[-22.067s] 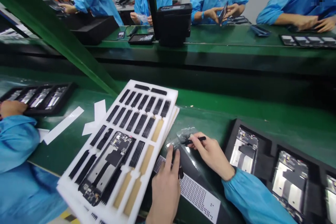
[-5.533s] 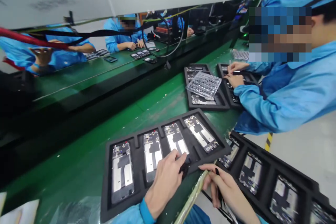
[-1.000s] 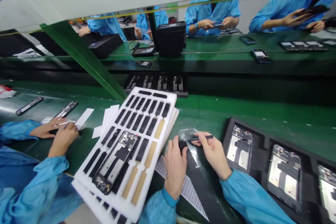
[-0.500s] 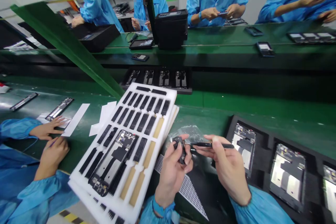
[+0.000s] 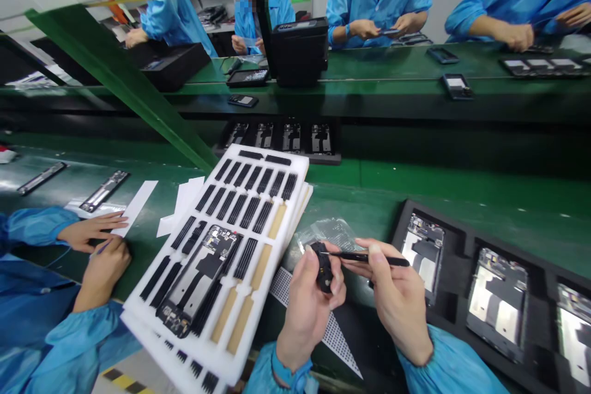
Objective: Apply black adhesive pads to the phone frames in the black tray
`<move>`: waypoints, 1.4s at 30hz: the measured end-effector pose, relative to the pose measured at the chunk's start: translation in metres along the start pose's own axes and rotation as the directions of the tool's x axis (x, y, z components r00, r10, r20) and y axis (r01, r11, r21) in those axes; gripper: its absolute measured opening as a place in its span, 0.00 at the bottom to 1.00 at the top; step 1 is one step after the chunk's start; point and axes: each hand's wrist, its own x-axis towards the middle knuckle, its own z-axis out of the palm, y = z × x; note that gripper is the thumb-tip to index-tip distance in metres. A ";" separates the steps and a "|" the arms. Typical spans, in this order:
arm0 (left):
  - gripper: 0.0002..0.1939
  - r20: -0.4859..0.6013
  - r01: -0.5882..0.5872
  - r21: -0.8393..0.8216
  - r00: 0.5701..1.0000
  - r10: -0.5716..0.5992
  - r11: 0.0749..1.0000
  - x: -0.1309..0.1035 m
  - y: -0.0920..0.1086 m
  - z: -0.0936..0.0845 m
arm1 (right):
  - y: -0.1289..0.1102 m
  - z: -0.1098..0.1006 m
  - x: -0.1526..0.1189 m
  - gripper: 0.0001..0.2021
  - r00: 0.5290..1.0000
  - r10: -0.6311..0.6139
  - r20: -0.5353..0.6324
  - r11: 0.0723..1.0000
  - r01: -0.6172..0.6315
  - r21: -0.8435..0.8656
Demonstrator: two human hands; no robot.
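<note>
My left hand (image 5: 307, 301) pinches a small black plastic part (image 5: 325, 268) between thumb and fingers, its broad face turned up. In my right hand (image 5: 397, 295) are black tweezers (image 5: 364, 257), held like a pen, their tip at the upper edge of the part. Whether the tip grips anything is too small to tell. Behind my hands lies a clear plastic bag (image 5: 330, 235). Under my left wrist is a white sheet with rows of black dots (image 5: 339, 341). To the left, a white foam tray (image 5: 295, 166) holds black strips, with an opened phone body (image 5: 201, 283) lying across it.
A black tray (image 5: 457, 311) with opened phone bodies stands at right. Another such tray (image 5: 335, 159) is behind the foam. A co-worker's hands (image 5: 104, 265) work at left beside white paper strips (image 5: 138, 206). A green post (image 5: 124, 92) slants overhead. Several people sit across the bench.
My left hand has turned the black part so its broad face shows. The tweezers have shifted slightly left with my right hand. A co-worker's hand at far right has come down to the bench.
</note>
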 end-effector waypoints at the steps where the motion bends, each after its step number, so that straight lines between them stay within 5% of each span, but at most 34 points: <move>1: 0.20 -0.006 0.000 0.003 1.000 0.000 1.000 0.000 0.000 0.000 | -0.001 0.000 0.000 0.19 1.000 -0.015 -0.003 1.000 0.015 -0.017; 11: 0.12 -0.120 -0.030 0.048 0.992 0.036 0.998 0.006 -0.009 -0.001 | 0.003 -0.001 -0.001 0.18 0.996 -0.083 -0.010 0.983 0.080 -0.164; 16: 0.14 -0.319 -0.191 0.322 0.900 0.296 0.927 0.020 -0.006 -0.007 | -0.011 -0.018 0.049 0.22 0.997 -0.080 -0.012 0.969 0.075 -0.233; 18: 0.11 -0.238 -0.182 0.642 0.877 0.419 0.745 0.028 -0.005 -0.014 | -0.006 -0.026 0.080 0.26 0.998 -0.054 0.037 0.960 0.062 -0.272; 21: 0.17 0.055 -0.122 0.985 0.892 0.448 0.121 0.039 -0.005 -0.022 | 0.015 -0.032 0.117 0.30 0.991 -0.008 0.131 0.955 0.046 -0.295; 24: 0.32 0.227 -0.070 0.895 0.922 0.315 -0.441 0.049 -0.008 -0.023 | 0.036 -0.032 0.130 0.30 0.983 0.003 0.182 0.949 0.054 -0.310; 26: 0.38 0.258 -0.069 0.777 0.942 0.215 -0.626 0.055 -0.010 -0.021 | 0.042 -0.032 0.130 0.29 0.981 -0.002 0.196 0.943 0.067 -0.327; 31: 0.40 0.257 -0.098 0.642 0.962 0.093 -0.761 0.065 -0.013 -0.013 | 0.042 -0.036 0.128 0.26 0.974 -0.002 0.228 0.931 0.085 -0.356; 42: 0.41 0.248 -0.109 0.634 0.967 0.067 -0.765 0.071 -0.019 -0.015 | 0.044 -0.036 0.129 0.23 0.965 0.001 0.260 0.934 0.092 -0.345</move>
